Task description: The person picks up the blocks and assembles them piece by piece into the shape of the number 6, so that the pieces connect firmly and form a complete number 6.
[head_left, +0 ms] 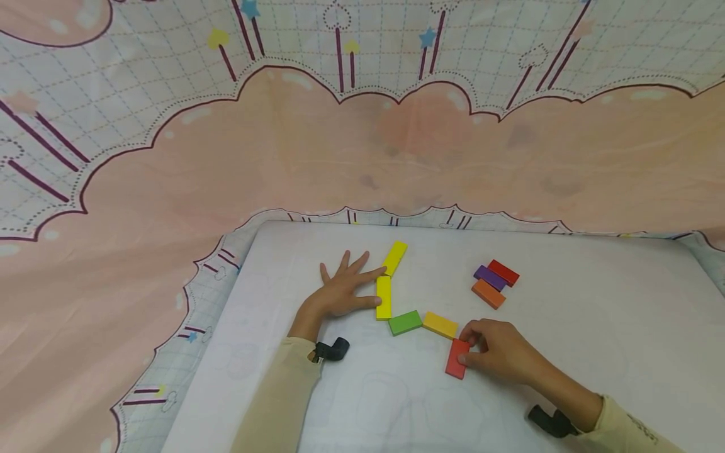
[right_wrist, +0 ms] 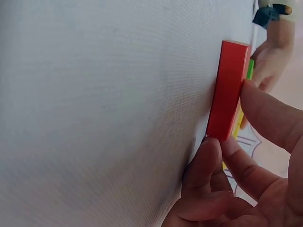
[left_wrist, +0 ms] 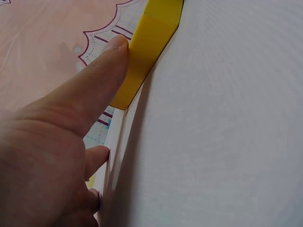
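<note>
Flat wooden blocks form a bent chain on the white tabletop. My left hand (head_left: 342, 290) lies with fingers spread beside a yellow block (head_left: 384, 308), its thumb tip against that block's side in the left wrist view. The index fingertip reaches the join with the upper yellow block (head_left: 397, 255). A green block (head_left: 405, 323) and an amber-yellow block (head_left: 440, 324) carry the chain rightward. At its end, my right hand (head_left: 501, 349) pinches a red block (right_wrist: 229, 90) between thumb and fingers, one corner right at the amber-yellow block. The other fingers curl below it.
Back right, a loose group holds a dark red block (head_left: 503, 272), a purple block (head_left: 489, 277) and an orange block (head_left: 488, 294), lying side by side. The white tabletop (head_left: 595, 314) ends at a patterned peach cloth (head_left: 317, 163) behind and on the left.
</note>
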